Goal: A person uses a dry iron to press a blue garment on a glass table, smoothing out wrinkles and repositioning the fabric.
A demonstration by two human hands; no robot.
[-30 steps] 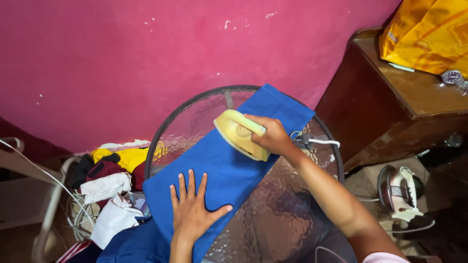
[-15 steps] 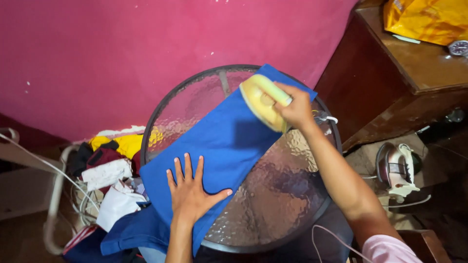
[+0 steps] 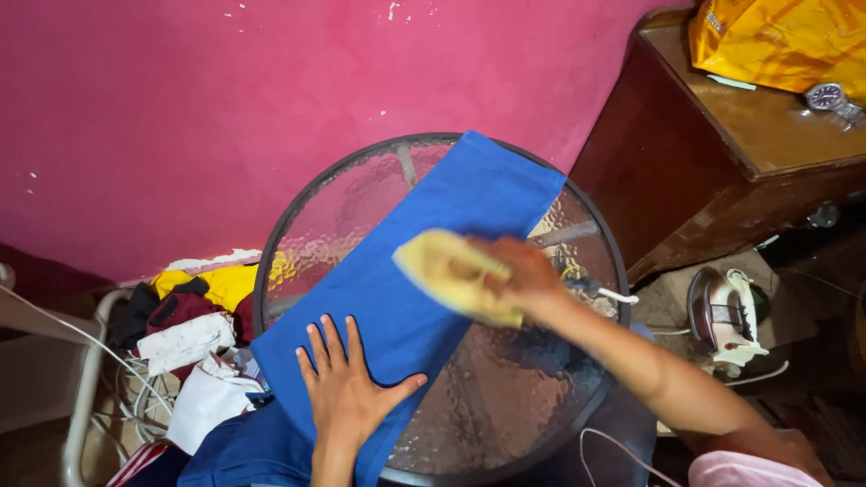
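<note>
A blue cloth [image 3: 424, 261] lies stretched diagonally across a round glass table [image 3: 325, 212]. My right hand [image 3: 528, 275] grips a pale yellow iron [image 3: 451, 284], blurred with motion, on the middle of the cloth. My left hand [image 3: 347, 392] lies flat with fingers spread on the near end of the cloth, pressing it to the table. The cloth's near end hangs over the table's front edge.
A pile of yellow, dark red and white clothes [image 3: 194, 334] sits on a chair at the left. A dark wooden cabinet [image 3: 722, 153] at the right carries a yellow bag [image 3: 780, 41] and a wristwatch [image 3: 830, 97]. A second iron [image 3: 726, 316] stands on the floor. Pink wall behind.
My right hand has drawn the iron from the cloth's far end back toward the middle. My left hand has stayed flat on the near end.
</note>
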